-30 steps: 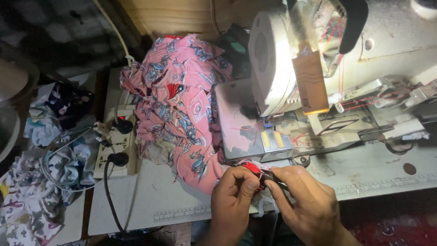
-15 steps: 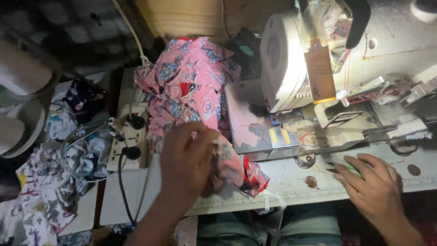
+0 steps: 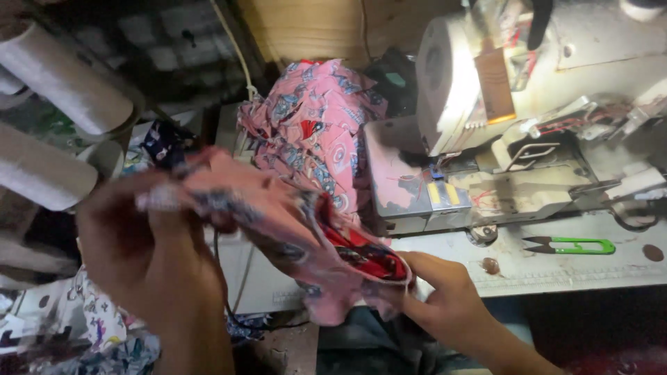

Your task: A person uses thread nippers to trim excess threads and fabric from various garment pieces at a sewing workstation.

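My left hand (image 3: 149, 253) is raised at the lower left and grips one end of a pink printed fabric piece (image 3: 278, 222); it is blurred by motion. At the lower centre, my right hand (image 3: 445, 295) holds the other end, where the red inner side (image 3: 365, 251) shows. The piece stretches between both hands above the table's front edge. A pile of the same pink printed fabric (image 3: 313, 132) lies behind it, left of the white sewing machine (image 3: 528, 104).
Green-handled thread snips (image 3: 573, 244) lie on the machine table (image 3: 556, 271) to the right. Large white thread cones (image 3: 62, 90) stand at the upper left. A power strip and more printed cloth (image 3: 97, 326) lie at the lower left.
My left hand has lifted the fabric piece up and to the left. My right hand has come off the table at the right and taken hold of the piece's red end.
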